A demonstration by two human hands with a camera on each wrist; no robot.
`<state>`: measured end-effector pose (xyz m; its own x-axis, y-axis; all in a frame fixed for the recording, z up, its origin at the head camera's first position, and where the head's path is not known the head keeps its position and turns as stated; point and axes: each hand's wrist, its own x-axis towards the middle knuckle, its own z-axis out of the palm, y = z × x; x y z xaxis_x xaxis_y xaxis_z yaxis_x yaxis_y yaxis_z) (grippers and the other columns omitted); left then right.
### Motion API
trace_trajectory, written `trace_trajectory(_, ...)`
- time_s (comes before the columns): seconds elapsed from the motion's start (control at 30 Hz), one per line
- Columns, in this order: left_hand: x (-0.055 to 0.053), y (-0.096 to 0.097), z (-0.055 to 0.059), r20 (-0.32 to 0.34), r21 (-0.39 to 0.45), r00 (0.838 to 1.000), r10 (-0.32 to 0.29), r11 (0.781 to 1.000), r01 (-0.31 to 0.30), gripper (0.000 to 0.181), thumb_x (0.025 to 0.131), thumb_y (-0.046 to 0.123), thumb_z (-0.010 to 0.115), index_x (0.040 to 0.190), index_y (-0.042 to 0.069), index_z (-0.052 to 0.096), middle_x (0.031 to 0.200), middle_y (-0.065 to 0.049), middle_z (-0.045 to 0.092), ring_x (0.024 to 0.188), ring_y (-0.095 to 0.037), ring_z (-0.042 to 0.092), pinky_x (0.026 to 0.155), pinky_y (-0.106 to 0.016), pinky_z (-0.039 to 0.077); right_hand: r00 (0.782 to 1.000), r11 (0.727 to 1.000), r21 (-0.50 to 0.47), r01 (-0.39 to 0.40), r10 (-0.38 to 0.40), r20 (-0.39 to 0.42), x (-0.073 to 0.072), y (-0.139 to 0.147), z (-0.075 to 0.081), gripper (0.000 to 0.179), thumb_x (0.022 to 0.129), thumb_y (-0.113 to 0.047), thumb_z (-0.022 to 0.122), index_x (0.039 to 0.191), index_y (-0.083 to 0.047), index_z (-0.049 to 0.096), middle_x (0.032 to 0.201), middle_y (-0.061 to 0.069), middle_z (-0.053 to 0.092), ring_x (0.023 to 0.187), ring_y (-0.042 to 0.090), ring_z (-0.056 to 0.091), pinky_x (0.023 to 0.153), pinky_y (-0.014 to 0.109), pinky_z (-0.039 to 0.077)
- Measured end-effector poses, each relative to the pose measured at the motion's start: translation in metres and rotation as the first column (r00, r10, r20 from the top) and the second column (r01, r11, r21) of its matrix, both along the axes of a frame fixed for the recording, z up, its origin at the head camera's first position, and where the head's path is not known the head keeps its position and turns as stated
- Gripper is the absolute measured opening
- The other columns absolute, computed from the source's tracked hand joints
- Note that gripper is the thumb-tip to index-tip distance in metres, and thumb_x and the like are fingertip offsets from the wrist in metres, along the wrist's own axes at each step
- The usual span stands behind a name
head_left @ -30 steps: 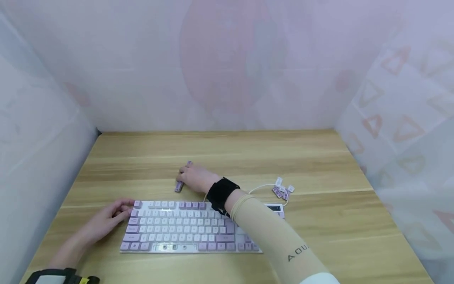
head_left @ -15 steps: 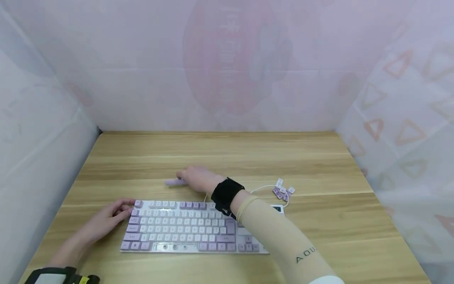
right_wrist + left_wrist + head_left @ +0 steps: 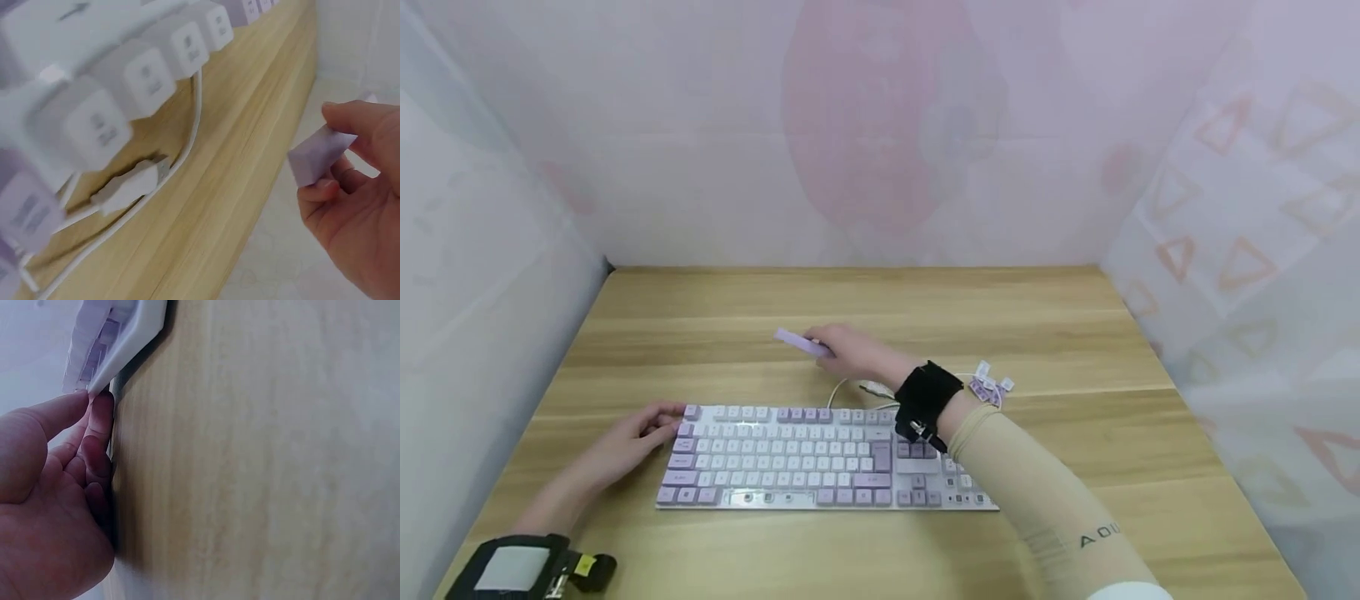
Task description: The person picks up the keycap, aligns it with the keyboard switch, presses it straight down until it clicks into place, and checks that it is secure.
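A white and lilac keyboard (image 3: 737, 463) lies on the wooden table, with a bare gap in its bottom row showing switches. At its upper left corner is my left hand (image 3: 636, 437); in the left wrist view the thumb (image 3: 59, 415) and curled fingers pinch the keyboard's white edge (image 3: 134, 344). Behind the keyboard my right hand (image 3: 853, 352) holds a long lilac spacebar keycap (image 3: 801, 341), which points to the left. The right wrist view shows thumb and fingers pinching that keycap (image 3: 319, 155), its far end partly hidden by the thumb.
Several loose white and lilac keycaps (image 3: 988, 383) lie in a small pile behind the keyboard's right end. A white cable (image 3: 199, 100) with a USB plug (image 3: 134, 186) runs along the table behind the keys. Patterned white walls (image 3: 880, 167) stand behind and at both sides.
My right hand has picked up the spacebar keycap from the table, turned it, and drawn back to the right with it. My left hand has stayed at the keyboard's corner.
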<state>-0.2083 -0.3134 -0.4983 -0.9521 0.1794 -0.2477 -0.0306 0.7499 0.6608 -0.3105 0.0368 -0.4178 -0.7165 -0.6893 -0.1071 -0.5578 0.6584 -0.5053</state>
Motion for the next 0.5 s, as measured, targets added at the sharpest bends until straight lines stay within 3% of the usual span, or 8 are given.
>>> trace_trajectory(0.13,-0.005,-0.001,0.002,-0.007,-0.016,1.000,0.001,1.000,-0.002,0.050,0.105,0.042,0.047,0.140,0.006,0.050,0.115,-0.012,0.061,0.098,-0.020,0.051,0.076,-0.021,0.039,1.000,0.999,-0.033,0.011,-0.010,0.028,0.005,0.009,0.006,0.049,0.098,-0.009,0.059,0.145,-0.008,0.044,0.115,0.011,0.070,0.092,0.018,0.063,0.083,0.029,0.050)
trace_trajectory(0.3,-0.007,0.001,0.005,-0.007,-0.021,1.000,-0.004,1.000,0.004,0.050,0.106,0.042,0.046,0.141,0.007,0.049,0.116,-0.012,0.060,0.100,-0.021,0.051,0.077,-0.022,0.040,0.997,0.996,0.052,-0.067,0.069,-0.039,0.036,0.002,0.011,0.044,0.097,-0.018,0.065,0.138,-0.014,0.048,0.110,0.005,0.070,0.088,0.012,0.065,0.076,0.021,0.052)
trace_trajectory(0.4,-0.006,0.003,0.006,0.000,-0.019,1.000,-0.005,1.000,0.005,0.051,0.106,0.043,0.045,0.141,0.007,0.049,0.116,-0.012,0.061,0.100,-0.021,0.052,0.078,-0.023,0.040,0.973,0.976,0.122,-0.178,0.193,-0.124,0.065,-0.009,0.009,0.038,0.097,-0.022,0.065,0.132,-0.013,0.057,0.109,0.003,0.068,0.087,0.010,0.064,0.076,0.017,0.051)
trace_trajectory(0.5,-0.007,0.007,0.007,-0.003,-0.007,1.000,-0.010,1.000,0.010,0.051,0.106,0.042,0.046,0.141,0.007,0.049,0.116,-0.012,0.061,0.100,-0.021,0.052,0.079,-0.023,0.041,0.929,0.940,0.205,-0.272,0.312,-0.200,0.095,-0.016,0.004,0.035,0.096,-0.026,0.066,0.129,-0.014,0.063,0.111,0.000,0.068,0.092,0.008,0.063,0.081,0.015,0.050)
